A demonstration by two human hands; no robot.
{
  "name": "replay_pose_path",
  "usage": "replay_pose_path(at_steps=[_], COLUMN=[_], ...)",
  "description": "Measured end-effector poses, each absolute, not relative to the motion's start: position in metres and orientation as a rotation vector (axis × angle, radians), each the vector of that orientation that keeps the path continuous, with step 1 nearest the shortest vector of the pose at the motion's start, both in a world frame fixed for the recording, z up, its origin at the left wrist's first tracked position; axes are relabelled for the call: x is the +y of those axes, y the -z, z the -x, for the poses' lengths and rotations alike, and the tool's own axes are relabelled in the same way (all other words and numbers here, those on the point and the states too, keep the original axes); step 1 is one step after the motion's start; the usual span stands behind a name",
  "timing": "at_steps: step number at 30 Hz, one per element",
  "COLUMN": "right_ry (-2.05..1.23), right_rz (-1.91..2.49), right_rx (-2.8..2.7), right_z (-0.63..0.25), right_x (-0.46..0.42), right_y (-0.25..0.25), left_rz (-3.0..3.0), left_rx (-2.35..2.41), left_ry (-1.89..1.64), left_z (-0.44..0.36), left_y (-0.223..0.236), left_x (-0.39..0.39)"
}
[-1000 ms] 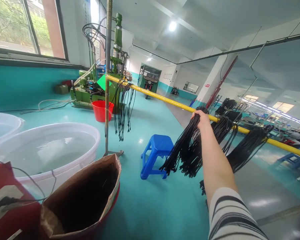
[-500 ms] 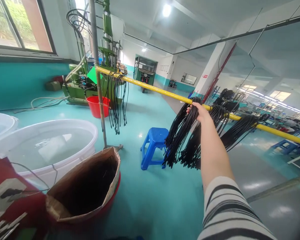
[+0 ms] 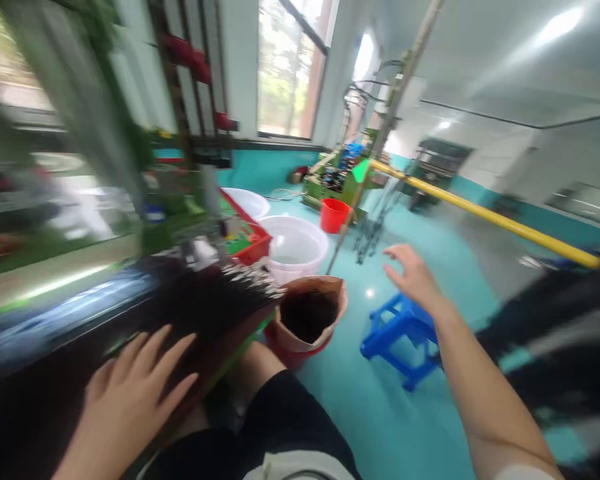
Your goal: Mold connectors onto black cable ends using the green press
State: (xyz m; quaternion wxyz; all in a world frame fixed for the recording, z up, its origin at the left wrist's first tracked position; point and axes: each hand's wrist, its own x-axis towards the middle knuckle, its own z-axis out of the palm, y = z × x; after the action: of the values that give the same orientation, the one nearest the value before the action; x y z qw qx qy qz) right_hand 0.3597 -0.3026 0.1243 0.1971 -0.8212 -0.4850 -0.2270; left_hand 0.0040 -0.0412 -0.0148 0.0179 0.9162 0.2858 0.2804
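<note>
My left hand [image 3: 135, 380], fingers spread, lies at or just over a dark bundle of black cables [image 3: 205, 293] on the work surface at lower left. Pale, silvery tips show at the bundle's far end; blur hides whether the hand touches it. My right hand [image 3: 413, 277] is in mid-air above a blue stool [image 3: 405, 330], its thumb and fingers apart with nothing in them. Beyond it, a yellow pole [image 3: 490, 217] slants to the right, with a few thin black cables [image 3: 375, 227] hanging near its far end. Thicker dark cable bundles [image 3: 540, 313] hang at the right, badly smeared.
A paper-lined red bin [image 3: 343, 303] stands by my knee. Behind it are a white tub [image 3: 323, 243], a red tray [image 3: 260, 243] and a red bucket [image 3: 336, 215]. A metal post [image 3: 385, 123] supports the pole. A green machine [image 3: 130, 133] rises on the left.
My view has swung left, bringing the work surface and my left hand into sight. My right hand has let go of the hanging cable bundle and come away from the pole.
</note>
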Motion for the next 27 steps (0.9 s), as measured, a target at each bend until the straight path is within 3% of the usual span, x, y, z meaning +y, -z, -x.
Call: replay_pose_path(at_steps=[4,11,27], right_ry=[0.172,0.181,0.243], right_rz=[2.044,1.725,1.682], right_rx=[-1.912,-2.174,-2.223], right_z=[-0.301,-0.210,-0.203], right_x=[-0.178,-0.035,-0.012], right_y=[-0.053,0.014,0.042], left_rz=[-2.895,-2.614,-2.607], left_rx=[1.284,1.851,1.921], left_ry=[-0.775,-0.855,-0.896], left_z=[0.065,0.114,0.100], left_y=[0.027,0.035,0.048], left_x=[-0.036,-0.047,-0.039])
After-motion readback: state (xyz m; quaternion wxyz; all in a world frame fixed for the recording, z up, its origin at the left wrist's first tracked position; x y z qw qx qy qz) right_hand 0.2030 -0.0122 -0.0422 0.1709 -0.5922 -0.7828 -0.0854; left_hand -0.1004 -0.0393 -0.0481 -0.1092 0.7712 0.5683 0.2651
